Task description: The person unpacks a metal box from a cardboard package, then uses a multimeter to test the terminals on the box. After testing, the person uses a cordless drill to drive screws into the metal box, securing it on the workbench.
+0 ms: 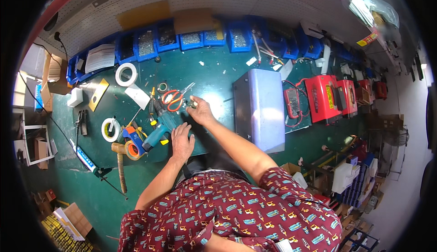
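Note:
My right hand is closed in a pinch over the bench, with a small pale thing at its fingertips that is too small to name. Just left of it lie orange-handled scissors, blades pointing away from me. My left hand rests with its fingers stretched out at the near edge of the green bench. Beside those fingers lies a teal power tool, perhaps partly under them; I cannot tell whether they touch it. A box-shaped unit with a pale lilac cover stands to the right of my right hand.
Blue bins of small hardware line the back. At left lie a hammer, tape rolls, a blue tape dispenser and a sealant tube. A red multimeter and red machines stand at right.

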